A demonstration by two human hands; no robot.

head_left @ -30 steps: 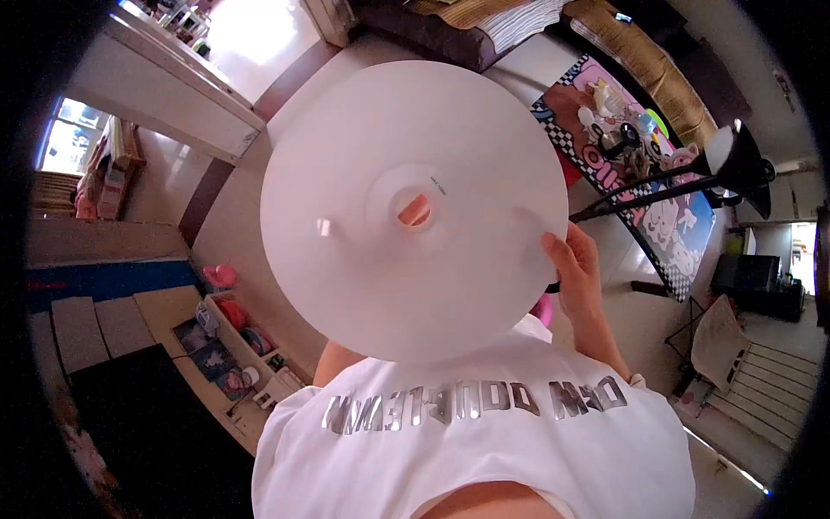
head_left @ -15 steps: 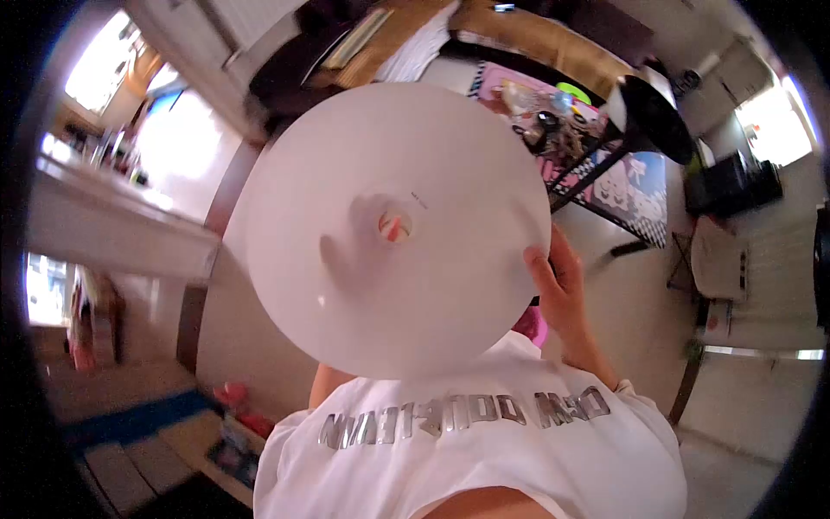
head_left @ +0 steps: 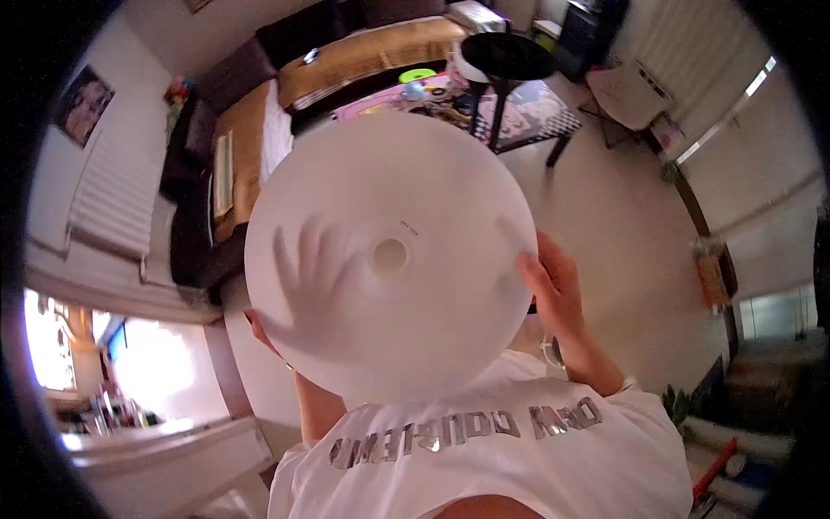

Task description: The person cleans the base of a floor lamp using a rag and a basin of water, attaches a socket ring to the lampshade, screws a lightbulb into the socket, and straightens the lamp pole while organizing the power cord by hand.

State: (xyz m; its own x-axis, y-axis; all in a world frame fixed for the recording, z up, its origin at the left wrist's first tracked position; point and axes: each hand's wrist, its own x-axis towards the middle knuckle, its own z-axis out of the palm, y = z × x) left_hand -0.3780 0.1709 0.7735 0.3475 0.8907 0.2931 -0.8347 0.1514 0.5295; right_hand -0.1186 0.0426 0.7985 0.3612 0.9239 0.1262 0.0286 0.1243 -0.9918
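Facing open floor point(head_left: 622, 216) to the right and the patterned counter point(head_left: 545, 130) past the far edge, we hold the translucent white disc point(head_left: 415, 329) before our shirt point(head_left: 471, 432). Our right grip point(head_left: 532, 259) clasps its right edge; our left grip point(head_left: 311, 268) spreads wide behind it, left of the central hole point(head_left: 391, 256).

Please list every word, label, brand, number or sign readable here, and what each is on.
White shirt: upside down, a long word that appears to read "DOUBLEWIN"; the shorter word before it isn't certain.
White disc: small print by the central hole, too small to read.
No other text is legible.
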